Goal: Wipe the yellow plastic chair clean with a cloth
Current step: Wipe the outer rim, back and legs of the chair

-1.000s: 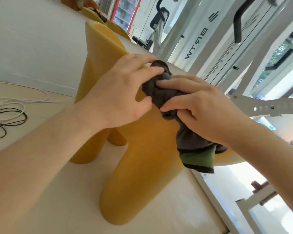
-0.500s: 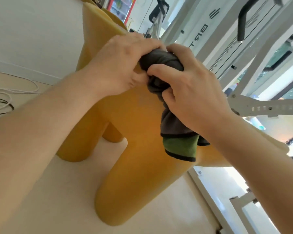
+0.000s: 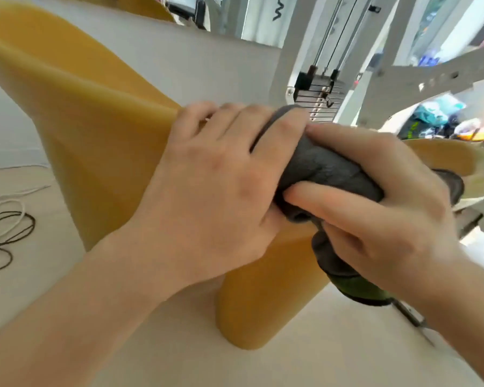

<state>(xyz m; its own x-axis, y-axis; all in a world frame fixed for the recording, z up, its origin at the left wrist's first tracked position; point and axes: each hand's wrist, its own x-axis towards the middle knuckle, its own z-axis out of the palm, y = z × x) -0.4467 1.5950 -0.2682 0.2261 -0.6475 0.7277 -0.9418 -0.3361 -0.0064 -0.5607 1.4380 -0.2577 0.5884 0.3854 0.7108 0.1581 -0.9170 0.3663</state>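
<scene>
The yellow plastic chair (image 3: 101,152) stands upright on the floor, matte and smooth, with thick rounded legs. The cloth (image 3: 327,169), dark grey with a green edge, lies bunched against the chair's top ridge, one end hanging beside it.

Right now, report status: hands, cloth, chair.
Left hand and right hand both gripping grey cloth. Cloth bunched on yellow chair. Nothing in the way.

no text can be read; dark lettering on the white frame (image 3: 280,12) is cut off.
</scene>
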